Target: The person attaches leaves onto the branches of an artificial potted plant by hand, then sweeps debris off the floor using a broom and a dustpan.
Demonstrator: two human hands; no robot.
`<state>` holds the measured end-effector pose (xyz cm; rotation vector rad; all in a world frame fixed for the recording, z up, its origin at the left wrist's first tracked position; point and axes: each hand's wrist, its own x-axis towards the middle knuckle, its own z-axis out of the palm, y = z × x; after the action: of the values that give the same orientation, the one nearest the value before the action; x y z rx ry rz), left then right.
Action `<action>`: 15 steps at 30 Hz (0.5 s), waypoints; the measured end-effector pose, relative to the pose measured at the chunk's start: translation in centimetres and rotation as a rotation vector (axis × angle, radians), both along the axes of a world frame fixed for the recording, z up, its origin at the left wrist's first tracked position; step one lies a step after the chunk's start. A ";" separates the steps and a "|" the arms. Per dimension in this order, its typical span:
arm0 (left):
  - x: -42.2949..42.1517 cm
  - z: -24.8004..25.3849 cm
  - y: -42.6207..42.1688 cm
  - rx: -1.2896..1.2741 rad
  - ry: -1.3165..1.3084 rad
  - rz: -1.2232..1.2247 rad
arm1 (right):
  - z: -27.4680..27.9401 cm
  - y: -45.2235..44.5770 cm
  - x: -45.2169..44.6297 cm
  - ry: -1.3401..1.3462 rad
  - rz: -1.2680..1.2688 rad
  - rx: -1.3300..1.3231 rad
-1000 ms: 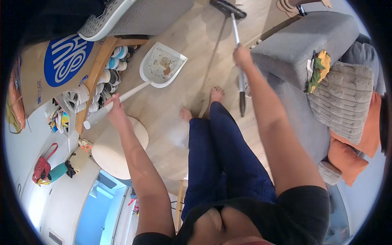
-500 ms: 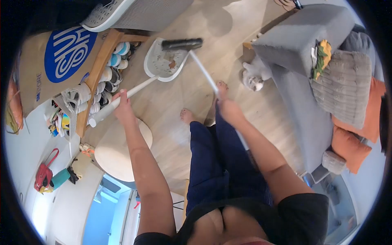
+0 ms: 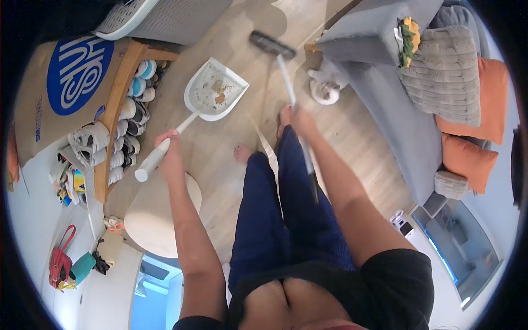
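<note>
My left hand (image 3: 170, 153) is closed around the white handle of a long-handled dustpan (image 3: 192, 94). The pan lies on the wooden floor with brown scraps and dark debris (image 3: 220, 93) inside it. My right hand (image 3: 306, 124) grips the pale stick of a broom (image 3: 286, 82), beside my right leg. The broom's dark head (image 3: 272, 44) is to the right of the pan, apart from it and slightly blurred; whether its bristles touch the floor I cannot tell.
A white cat (image 3: 324, 91) lies by the grey sofa (image 3: 379, 104) on the right. Left are a wooden shoe rack (image 3: 118, 104), a cardboard box (image 3: 38, 104) and a round cream stool (image 3: 157, 220). A grey basket (image 3: 170, 22) stands at the top left.
The broom head has left the dustpan's edge and swung right, towards the cat and sofa. The pan has turned, its open edge now facing more to the right. Both hands keep their grips.
</note>
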<state>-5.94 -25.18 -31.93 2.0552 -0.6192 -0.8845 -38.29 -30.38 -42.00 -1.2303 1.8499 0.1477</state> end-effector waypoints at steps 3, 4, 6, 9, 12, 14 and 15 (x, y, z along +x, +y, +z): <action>-0.1 0.4 0.2 0.059 -0.026 0.005 | 3.1 8.8 2.7 -0.157 0.044 0.112; 0.3 0.3 0.1 0.048 -0.010 -0.016 | 4.9 9.7 3.3 -0.159 0.032 0.104; 1.2 0.3 0.4 0.039 0.005 -0.038 | 8.1 10.8 4.1 -0.227 -0.001 0.170; 2.4 0.3 1.1 0.053 -0.033 -0.061 | 6.0 9.8 1.4 -0.103 -0.038 -0.063; 3.0 -0.3 1.7 0.018 0.007 -0.053 | 4.4 4.3 -1.8 -0.052 -0.116 -0.048; 2.7 -0.4 2.1 -0.052 0.024 -0.160 | 1.1 5.7 -3.1 -0.090 -0.139 0.027; 2.7 -0.3 2.0 -0.056 0.022 -0.155 | 0.0 6.0 -3.1 -0.126 -0.165 0.099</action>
<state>-3.29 -23.14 -32.25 1.9650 -0.7910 -0.9662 -41.42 -24.40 -42.04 -0.9921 1.8033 0.0679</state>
